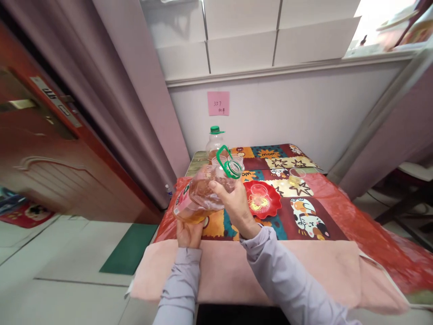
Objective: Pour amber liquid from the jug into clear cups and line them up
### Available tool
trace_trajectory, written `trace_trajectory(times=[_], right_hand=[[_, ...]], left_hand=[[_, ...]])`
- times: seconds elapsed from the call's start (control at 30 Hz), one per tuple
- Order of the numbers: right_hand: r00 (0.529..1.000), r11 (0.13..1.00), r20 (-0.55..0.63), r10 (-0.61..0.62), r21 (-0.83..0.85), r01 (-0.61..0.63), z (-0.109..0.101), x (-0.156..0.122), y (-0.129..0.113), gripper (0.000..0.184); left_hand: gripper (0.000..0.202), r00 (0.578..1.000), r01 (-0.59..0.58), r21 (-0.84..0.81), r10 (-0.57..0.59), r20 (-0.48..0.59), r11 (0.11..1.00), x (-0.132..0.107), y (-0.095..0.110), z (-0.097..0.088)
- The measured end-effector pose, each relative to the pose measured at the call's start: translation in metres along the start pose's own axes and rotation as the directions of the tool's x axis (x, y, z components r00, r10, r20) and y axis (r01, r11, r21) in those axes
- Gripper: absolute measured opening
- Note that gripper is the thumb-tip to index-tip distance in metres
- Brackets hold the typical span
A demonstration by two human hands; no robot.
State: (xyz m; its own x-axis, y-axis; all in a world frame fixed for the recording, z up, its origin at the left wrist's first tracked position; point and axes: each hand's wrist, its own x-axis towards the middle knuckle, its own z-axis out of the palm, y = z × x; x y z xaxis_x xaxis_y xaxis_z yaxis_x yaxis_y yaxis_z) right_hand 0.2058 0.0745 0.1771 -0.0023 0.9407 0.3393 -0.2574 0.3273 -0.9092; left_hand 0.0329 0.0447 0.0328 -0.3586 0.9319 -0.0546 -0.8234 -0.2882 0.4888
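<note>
A large clear plastic bottle of amber liquid is tilted over the table, its uncapped mouth with a green ring handle pointing up and to the right. My right hand wraps around the bottle near its neck, thumb on the near side. Under the bottle's base, my left hand supports it from below. A red scalloped plate lies to the right of my right hand, with a clear cup on it. Clear plastic cups partly show behind the bottle's neck.
Behind stands a second bottle with a green cap. A clear cup of pale yellow liquid sits at the right on the patterned mat. A pink towel covers the near edge. A pink note is on the wall.
</note>
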Motion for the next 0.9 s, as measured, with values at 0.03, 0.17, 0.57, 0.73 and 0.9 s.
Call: trace_trajectory(times=[0.03, 0.17, 0.57, 0.73, 0.9], right_hand=[[1.0, 1.0, 0.0, 0.005, 0.006, -0.005, -0.001, -0.001, 0.002, 0.064], [1.0, 0.999, -0.002, 0.01, 0.036, -0.01, -0.006, -0.005, 0.008, 0.079], [0.997, 0.999, 0.079, -0.021, 0.035, 0.018, -0.021, -0.02, 0.031, 0.071], [0.995, 0.995, 0.098, -0.01, 0.095, 0.0, -0.028, -0.017, 0.045, 0.065], [0.992, 0.989, 0.126, 0.019, 0.145, -0.037, -0.037, -0.017, 0.063, 0.064]], left_hand=[[0.047, 1.0, 0.007, 0.018, -0.007, -0.014, 1.0, -0.001, 0.0, 0.002], [0.051, 0.999, 0.042, 0.099, -0.045, 0.026, 0.994, -0.003, 0.002, 0.008], [0.05, 0.997, -0.079, 0.184, 0.078, 0.01, 0.98, 0.001, 0.004, 0.01], [0.055, 0.995, -0.102, 0.168, 0.099, 0.028, 0.98, 0.006, 0.003, 0.005], [0.05, 0.996, -0.091, 0.192, 0.089, 0.018, 0.977, 0.006, 0.002, 0.005]])
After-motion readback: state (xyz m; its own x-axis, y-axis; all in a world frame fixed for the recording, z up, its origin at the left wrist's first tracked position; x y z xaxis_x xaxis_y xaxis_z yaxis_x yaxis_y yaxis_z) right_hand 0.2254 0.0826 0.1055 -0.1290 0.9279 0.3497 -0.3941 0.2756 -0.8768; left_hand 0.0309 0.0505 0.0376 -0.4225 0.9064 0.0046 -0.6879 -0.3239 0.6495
